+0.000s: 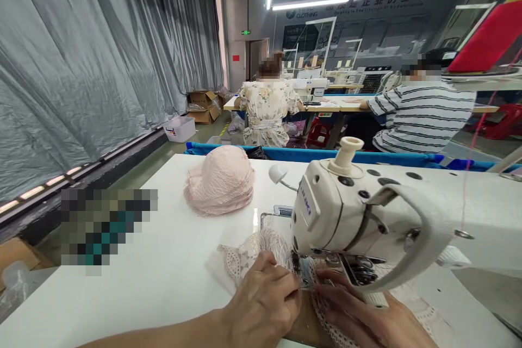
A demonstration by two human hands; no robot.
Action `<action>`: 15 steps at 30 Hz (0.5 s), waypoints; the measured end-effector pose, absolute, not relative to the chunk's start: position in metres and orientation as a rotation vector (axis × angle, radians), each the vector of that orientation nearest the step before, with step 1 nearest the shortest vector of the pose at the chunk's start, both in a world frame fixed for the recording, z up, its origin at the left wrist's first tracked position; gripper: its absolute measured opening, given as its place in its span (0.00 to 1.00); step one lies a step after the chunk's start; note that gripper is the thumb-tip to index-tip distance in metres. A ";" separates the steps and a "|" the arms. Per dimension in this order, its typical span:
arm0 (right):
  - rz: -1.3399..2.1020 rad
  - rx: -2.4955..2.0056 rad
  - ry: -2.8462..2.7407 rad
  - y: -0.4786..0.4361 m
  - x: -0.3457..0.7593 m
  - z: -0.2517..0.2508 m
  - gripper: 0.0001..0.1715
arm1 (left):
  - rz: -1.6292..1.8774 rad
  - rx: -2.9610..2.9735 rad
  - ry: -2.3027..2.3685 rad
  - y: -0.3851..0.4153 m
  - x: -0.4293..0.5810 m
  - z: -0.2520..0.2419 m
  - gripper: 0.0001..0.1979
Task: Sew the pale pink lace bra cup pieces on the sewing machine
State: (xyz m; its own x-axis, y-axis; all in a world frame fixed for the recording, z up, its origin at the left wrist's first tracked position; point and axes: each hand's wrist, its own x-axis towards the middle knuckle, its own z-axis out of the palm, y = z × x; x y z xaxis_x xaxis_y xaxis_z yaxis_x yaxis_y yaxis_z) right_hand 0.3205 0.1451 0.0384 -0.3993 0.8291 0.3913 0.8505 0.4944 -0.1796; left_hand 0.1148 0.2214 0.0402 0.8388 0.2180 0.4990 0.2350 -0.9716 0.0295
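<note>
A white sewing machine (367, 212) stands on the white table (155, 261) in front of me. Pale lace fabric (261, 247) lies under its needle area. My left hand (265, 302) rests on the lace just left of the presser foot, fingers curled down and pressing the cloth. My right hand (362, 315) lies on the lace right of the needle, beneath the machine's head, fingers stretched toward the foot. Farther back on the table sits a stack of pink lace cups (220, 179).
Two people sit with their backs to me at tables beyond a blue bin edge (285, 153). A grey curtain (93, 60) runs along the left wall. Cardboard boxes (204, 106) and a white tub (179, 128) sit on the floor. A red cloth (489, 38) is at the upper right.
</note>
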 end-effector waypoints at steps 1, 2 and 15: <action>-0.135 -1.366 -2.333 0.146 0.320 0.038 0.12 | -0.829 -2.966 -0.361 0.222 0.114 0.040 0.11; -0.188 -1.349 -2.345 0.147 0.321 0.038 0.14 | -0.850 -2.957 -0.358 0.222 0.114 0.039 0.11; -0.219 -1.475 -2.216 0.148 0.320 0.012 0.19 | -0.810 -2.973 -0.397 0.223 0.113 0.043 0.12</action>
State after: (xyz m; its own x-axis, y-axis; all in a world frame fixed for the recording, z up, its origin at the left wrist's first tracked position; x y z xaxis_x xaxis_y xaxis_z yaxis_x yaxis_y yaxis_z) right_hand 0.3203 0.1478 0.0120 -0.3144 0.8294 0.4618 0.9039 0.4102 -0.1215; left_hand 0.1130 0.2227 0.0432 0.8314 0.2355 0.5034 0.2536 -0.9667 0.0335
